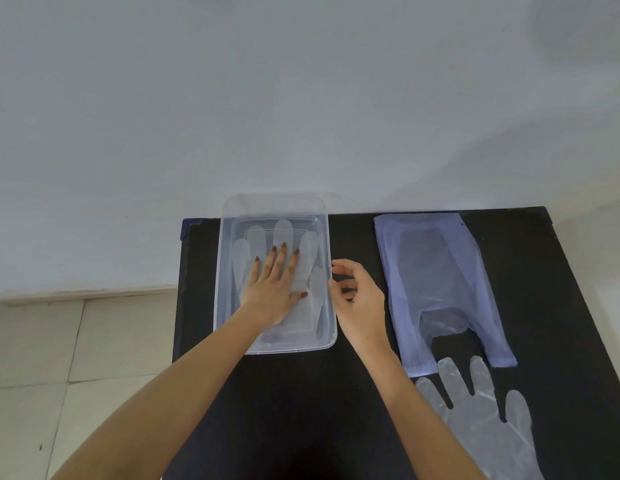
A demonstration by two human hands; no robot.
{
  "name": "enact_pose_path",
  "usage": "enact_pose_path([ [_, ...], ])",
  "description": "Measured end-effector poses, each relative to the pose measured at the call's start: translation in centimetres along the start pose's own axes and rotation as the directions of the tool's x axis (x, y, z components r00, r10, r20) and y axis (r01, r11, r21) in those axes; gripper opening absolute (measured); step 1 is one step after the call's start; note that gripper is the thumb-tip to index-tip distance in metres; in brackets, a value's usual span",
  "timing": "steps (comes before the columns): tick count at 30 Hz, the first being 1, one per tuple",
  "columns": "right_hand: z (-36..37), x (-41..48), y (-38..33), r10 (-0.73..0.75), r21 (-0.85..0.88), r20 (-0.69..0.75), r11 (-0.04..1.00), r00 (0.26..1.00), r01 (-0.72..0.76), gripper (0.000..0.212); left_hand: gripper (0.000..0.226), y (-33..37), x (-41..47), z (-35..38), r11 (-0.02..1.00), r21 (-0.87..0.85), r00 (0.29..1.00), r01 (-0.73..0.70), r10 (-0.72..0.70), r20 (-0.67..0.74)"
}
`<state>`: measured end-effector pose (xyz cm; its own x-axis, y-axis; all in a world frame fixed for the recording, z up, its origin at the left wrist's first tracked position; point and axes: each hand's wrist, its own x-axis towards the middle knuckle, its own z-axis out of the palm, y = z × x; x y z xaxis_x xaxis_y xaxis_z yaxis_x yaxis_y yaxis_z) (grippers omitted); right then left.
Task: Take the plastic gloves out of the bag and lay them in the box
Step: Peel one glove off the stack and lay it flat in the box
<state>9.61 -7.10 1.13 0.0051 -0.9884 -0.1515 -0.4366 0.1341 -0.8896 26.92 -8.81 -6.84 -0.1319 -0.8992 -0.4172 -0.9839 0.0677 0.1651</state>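
One flat left hand (pixel 272 284) presses a plastic glove (pixel 284 237) inside the clear box (pixel 229 271), its fingers pointing away toward the pale wall (pixel 301 98). Just right of the box, the right hand (pixel 357 292) hovers half-curled, holding nothing. Farther right on the black worktop (pixel 353 393) lie the flat bluish bag (pixel 440 271) and a second glove (pixel 481 420).

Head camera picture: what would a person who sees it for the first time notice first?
First, the left hand pressed flat on a plastic glove inside the clear box at the table's left. Then the right hand beside the box's right rim, and a second glove on the black table below the flat bluish bag.
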Motion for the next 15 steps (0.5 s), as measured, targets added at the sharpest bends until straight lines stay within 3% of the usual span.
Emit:
enact_pose_path([
  [11,0.0,0.1,0.1,0.02,0.028,-0.007,0.999,1.0,-0.019,0.029,0.08,0.3,-0.2,-1.7,0.999,-0.022,0.999,-0.023,0.022,-0.044],
  [13,-0.1,0.1,0.0,0.017,0.026,-0.006,1.0,1.0,-0.017,0.03,0.068,0.5,-1.4,-3.0,0.997,-0.064,0.994,-0.052,0.046,-0.098],
  [15,-0.2,0.2,0.0,0.011,0.019,-0.005,1.0,1.0,-0.011,0.03,0.041,0.3,-3.2,-4.3,0.994,-0.099,0.992,-0.05,0.038,-0.122],
])
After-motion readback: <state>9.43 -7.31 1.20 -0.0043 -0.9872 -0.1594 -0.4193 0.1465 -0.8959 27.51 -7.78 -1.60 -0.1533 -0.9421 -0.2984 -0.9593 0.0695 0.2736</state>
